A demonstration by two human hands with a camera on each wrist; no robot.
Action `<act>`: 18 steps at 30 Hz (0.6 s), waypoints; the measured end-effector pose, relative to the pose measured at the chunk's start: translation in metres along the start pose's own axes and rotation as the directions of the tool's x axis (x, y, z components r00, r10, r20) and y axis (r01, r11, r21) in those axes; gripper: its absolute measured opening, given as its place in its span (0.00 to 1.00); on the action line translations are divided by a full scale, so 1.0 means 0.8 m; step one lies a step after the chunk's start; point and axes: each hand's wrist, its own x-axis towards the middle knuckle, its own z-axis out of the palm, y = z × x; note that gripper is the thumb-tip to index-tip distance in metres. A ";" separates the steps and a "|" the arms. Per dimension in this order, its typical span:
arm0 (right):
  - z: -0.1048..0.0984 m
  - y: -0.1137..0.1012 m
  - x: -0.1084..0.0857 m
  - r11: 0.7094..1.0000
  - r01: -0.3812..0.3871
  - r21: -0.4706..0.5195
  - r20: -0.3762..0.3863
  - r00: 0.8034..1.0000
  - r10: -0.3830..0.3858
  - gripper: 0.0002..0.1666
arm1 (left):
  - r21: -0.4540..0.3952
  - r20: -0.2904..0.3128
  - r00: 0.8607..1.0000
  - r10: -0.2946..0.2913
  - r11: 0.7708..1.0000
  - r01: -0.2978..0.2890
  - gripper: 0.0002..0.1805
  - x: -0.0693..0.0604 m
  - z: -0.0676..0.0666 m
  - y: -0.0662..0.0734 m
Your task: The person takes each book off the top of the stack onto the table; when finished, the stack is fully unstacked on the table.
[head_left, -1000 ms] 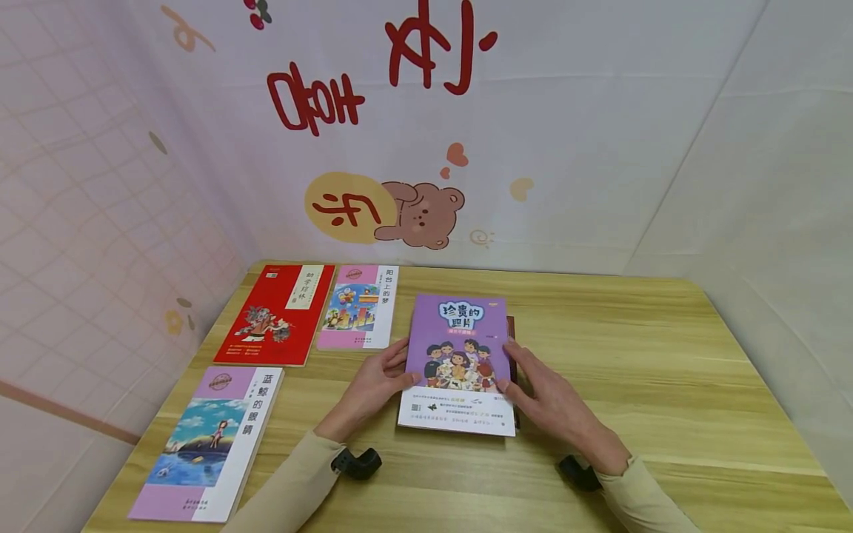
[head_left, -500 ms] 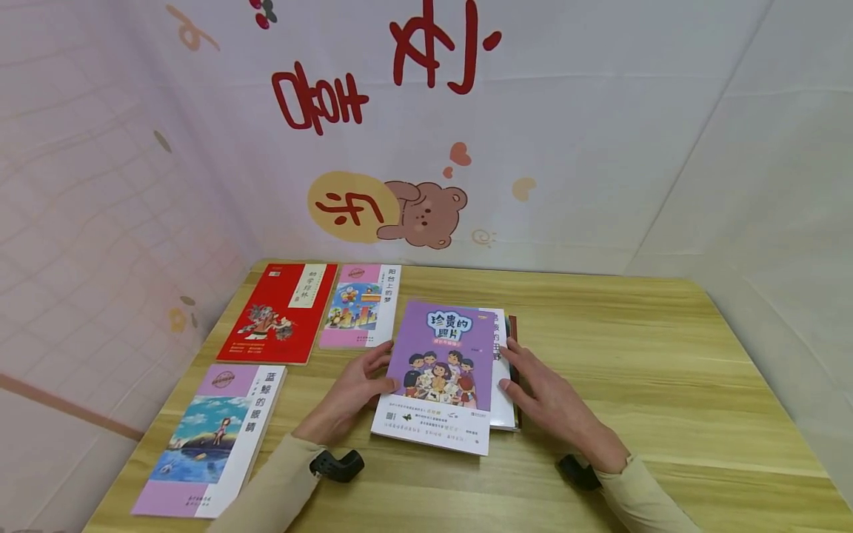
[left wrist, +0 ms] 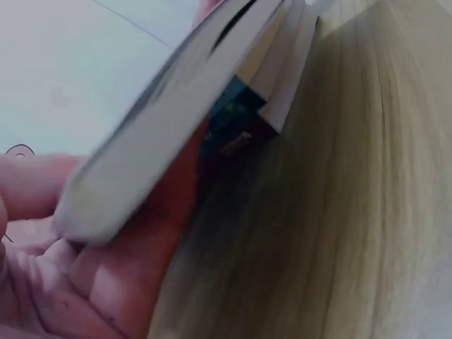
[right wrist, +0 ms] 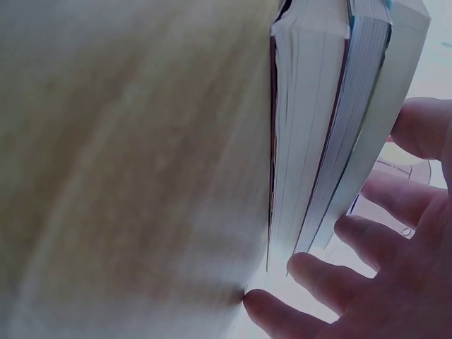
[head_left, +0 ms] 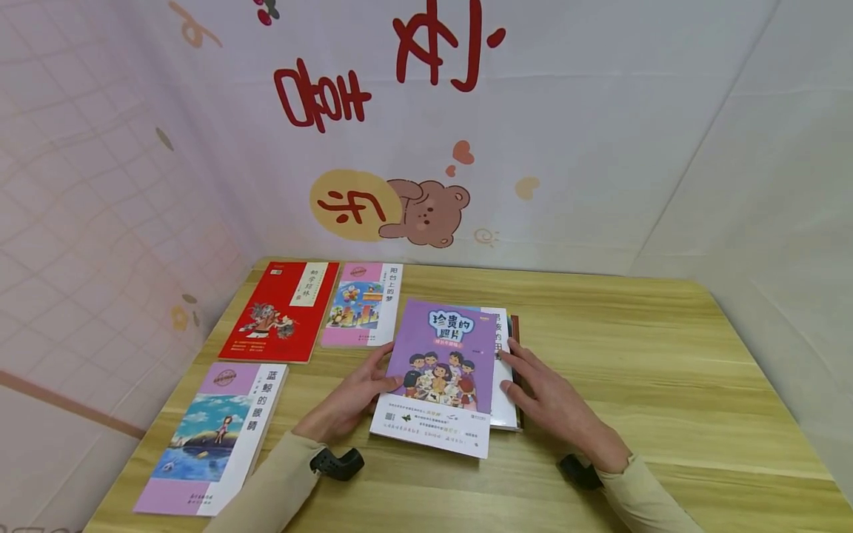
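In the head view a purple-and-white book [head_left: 440, 355] lies slanted over a stack, shifted left of it. My left hand [head_left: 353, 389] grips its left edge, thumb on the cover and fingers underneath. From the left wrist view, the raised edge of this book [left wrist: 152, 134] shows apart from the lower books. Below it a white-covered book [head_left: 505, 403] shows a strip, and a brown-edged book [head_left: 516, 329] peeks out at the right. My right hand [head_left: 560, 400] touches the stack's right side with its fingers spread; the page edges [right wrist: 311, 134] stand beside them in the right wrist view.
On the left of the wooden table [head_left: 633, 355] lie a red book [head_left: 280, 311], a pink book with a city picture [head_left: 360, 303] and a blue-whale book [head_left: 209, 437], all flat. A printed cloth wall [head_left: 566, 148] closes off the back.
My left hand has drawn the purple book left and toward me, uncovering part of the white-covered book beneath. The right hand has stayed nearly still at the stack.
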 end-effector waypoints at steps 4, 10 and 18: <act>0.000 0.000 0.001 1.000 -0.005 -0.004 0.007 1.000 0.005 0.35 | -0.014 -0.056 0.998 0.038 0.999 -0.039 0.41 -0.003 -0.002 0.000; -0.001 0.000 0.001 1.000 -0.011 -0.006 0.009 1.000 0.011 0.35 | -0.027 -0.069 0.996 0.051 0.998 -0.053 0.40 -0.014 -0.011 0.001; 0.000 0.000 0.001 1.000 -0.010 -0.007 0.010 1.000 0.010 0.35 | -0.082 -0.031 0.998 0.058 0.995 -0.060 0.42 -0.038 -0.030 0.004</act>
